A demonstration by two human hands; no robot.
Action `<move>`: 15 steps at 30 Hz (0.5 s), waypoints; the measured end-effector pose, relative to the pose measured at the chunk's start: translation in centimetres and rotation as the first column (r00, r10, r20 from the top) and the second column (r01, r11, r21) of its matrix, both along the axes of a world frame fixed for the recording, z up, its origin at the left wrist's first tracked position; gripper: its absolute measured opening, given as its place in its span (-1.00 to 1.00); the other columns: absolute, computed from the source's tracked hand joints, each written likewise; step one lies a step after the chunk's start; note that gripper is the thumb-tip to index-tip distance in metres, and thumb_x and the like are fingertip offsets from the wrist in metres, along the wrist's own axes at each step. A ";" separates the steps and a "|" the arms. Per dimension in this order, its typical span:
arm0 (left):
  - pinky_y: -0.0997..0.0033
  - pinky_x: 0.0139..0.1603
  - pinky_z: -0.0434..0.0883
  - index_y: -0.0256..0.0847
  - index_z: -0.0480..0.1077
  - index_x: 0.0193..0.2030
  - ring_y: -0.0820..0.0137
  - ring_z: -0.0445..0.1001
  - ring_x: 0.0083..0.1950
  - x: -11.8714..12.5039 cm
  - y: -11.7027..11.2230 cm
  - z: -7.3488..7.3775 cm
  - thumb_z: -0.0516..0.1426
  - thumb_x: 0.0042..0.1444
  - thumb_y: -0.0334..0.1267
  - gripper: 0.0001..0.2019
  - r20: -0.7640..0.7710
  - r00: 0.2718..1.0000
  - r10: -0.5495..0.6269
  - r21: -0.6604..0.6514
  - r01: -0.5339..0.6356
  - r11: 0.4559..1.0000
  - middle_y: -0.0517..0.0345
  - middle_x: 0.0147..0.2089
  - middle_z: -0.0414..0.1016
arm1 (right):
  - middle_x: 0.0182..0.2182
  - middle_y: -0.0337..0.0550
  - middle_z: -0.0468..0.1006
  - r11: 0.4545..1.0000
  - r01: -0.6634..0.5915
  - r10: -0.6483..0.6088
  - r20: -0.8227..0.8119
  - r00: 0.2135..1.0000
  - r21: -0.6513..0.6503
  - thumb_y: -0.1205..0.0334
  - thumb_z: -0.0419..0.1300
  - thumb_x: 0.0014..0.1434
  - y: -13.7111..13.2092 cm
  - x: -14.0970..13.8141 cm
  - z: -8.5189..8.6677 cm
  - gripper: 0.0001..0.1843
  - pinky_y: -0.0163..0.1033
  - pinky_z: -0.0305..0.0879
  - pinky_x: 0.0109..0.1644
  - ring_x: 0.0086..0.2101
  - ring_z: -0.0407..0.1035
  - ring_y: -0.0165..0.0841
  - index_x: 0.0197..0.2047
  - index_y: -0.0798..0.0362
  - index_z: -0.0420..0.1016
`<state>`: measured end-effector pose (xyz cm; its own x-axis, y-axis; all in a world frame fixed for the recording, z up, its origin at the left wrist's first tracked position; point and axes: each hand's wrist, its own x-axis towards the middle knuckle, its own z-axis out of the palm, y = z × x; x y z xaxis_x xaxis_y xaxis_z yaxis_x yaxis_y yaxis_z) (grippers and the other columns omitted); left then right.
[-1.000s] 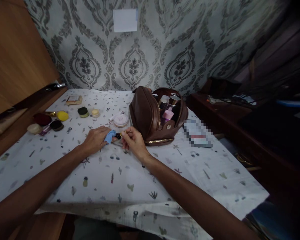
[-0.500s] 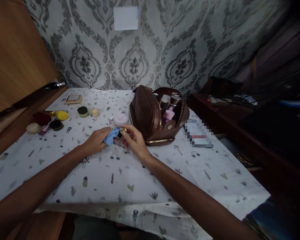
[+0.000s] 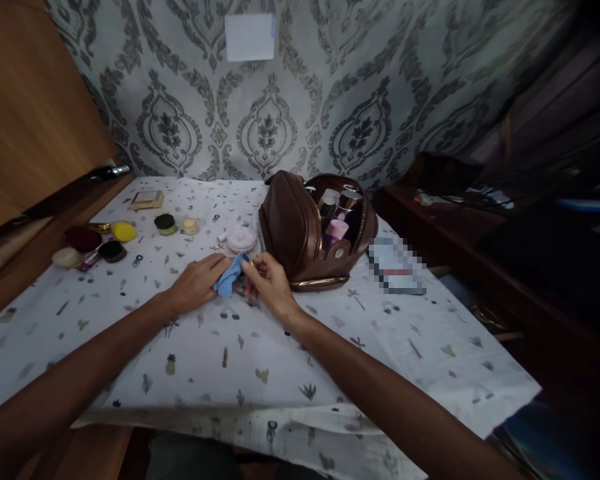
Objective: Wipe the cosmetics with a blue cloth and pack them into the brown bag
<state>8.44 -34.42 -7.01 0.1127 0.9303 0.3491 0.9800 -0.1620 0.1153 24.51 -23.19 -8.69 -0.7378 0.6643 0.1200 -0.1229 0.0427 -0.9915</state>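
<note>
My left hand [image 3: 199, 282] is closed on a small blue cloth [image 3: 228, 279] and presses it against a small black-and-gold item [image 3: 250, 264] that my right hand [image 3: 269, 285] pinches; the cloth covers most of that item. Both hands rest on the white printed tablecloth [image 3: 260, 347], just left of an open brown leather pouch [image 3: 293, 227]. Bottles and a pink-capped tube [image 3: 336, 228] stand inside the pouch. A round pale pink compact [image 3: 241, 240] lies just behind my hands.
Small jars, sponges and a yellow puff [image 3: 125, 231] lie at the table's left, with a flat palette [image 3: 147, 199] farther back. A blurred-out flat object [image 3: 397, 267] lies right of the pouch. A dark cabinet [image 3: 480, 233] stands to the right, a wooden shelf to the left.
The blue cloth has moved right over the black-and-gold item, which showed more plainly a second ago. Both hands stayed in nearly the same place.
</note>
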 end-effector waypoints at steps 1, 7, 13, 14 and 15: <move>0.36 -0.21 0.39 -0.22 0.31 -0.05 0.23 0.46 -0.12 0.0 0.0 0.1 0.01 0.17 -0.38 -0.78 0.037 0.999 -0.023 -0.007 0.023 1.000 -0.03 -0.13 0.45 | -0.56 -0.40 0.36 1.000 -0.006 0.006 -0.005 1.000 -0.002 -0.23 0.25 0.10 0.0 0.0 0.1 -0.53 -0.39 0.16 -0.66 -0.67 0.31 -0.49 -0.35 -0.02 0.23; 0.38 -0.15 0.39 -0.22 0.35 -0.16 0.31 0.46 -0.19 0.5 0.0 1.1 0.03 0.27 -0.22 -0.86 0.373 0.924 -0.088 -0.005 0.097 0.995 0.04 -0.19 0.48 | -0.56 -0.39 0.35 1.000 -0.019 0.018 -0.058 0.998 -0.024 -0.29 0.22 0.10 -0.1 0.2 0.5 -0.50 -0.40 0.08 -0.67 -0.69 0.24 -0.52 -0.35 0.00 0.27; 0.44 -0.30 0.38 -0.30 0.45 -0.11 0.36 0.44 -0.32 -0.5 0.0 1.4 0.11 0.20 -0.08 -0.69 0.712 0.701 0.026 -0.221 0.189 0.957 0.10 -0.30 0.51 | -0.54 -0.35 0.37 0.999 -0.040 0.041 -0.034 0.999 0.030 -0.29 0.17 0.15 -0.3 0.3 0.7 -0.51 -0.39 0.07 -0.64 -0.67 0.24 -0.52 -0.34 0.00 0.27; 0.44 -0.30 0.39 -0.31 0.46 -0.10 0.35 0.45 -0.31 -0.7 0.0 1.5 0.13 0.19 -0.05 -0.66 0.742 0.669 0.050 -0.239 0.194 0.951 0.08 -0.28 0.53 | -0.53 -0.34 0.37 0.998 -0.049 0.050 -0.034 0.998 0.035 -0.29 0.17 0.15 -0.3 0.4 0.8 -0.51 -0.38 0.07 -0.64 -0.66 0.25 -0.51 -0.32 0.00 0.29; 0.43 -0.28 0.41 -0.31 0.47 -0.08 0.33 0.46 -0.28 -0.8 0.0 1.5 0.14 0.18 -0.02 -0.64 0.768 0.637 0.067 -0.245 0.195 0.950 0.07 -0.25 0.55 | -0.52 -0.34 0.37 0.998 -0.056 0.058 -0.038 0.998 0.035 -0.29 0.16 0.16 -0.3 0.4 0.8 -0.52 -0.38 0.06 -0.64 -0.65 0.27 -0.50 -0.28 0.00 0.31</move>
<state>7.61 -34.44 -5.48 -0.0067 0.9979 0.0652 0.5069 -0.0528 0.8604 24.90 -23.53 -7.87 -0.7686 0.6163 0.1715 -0.1649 0.0682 -0.9840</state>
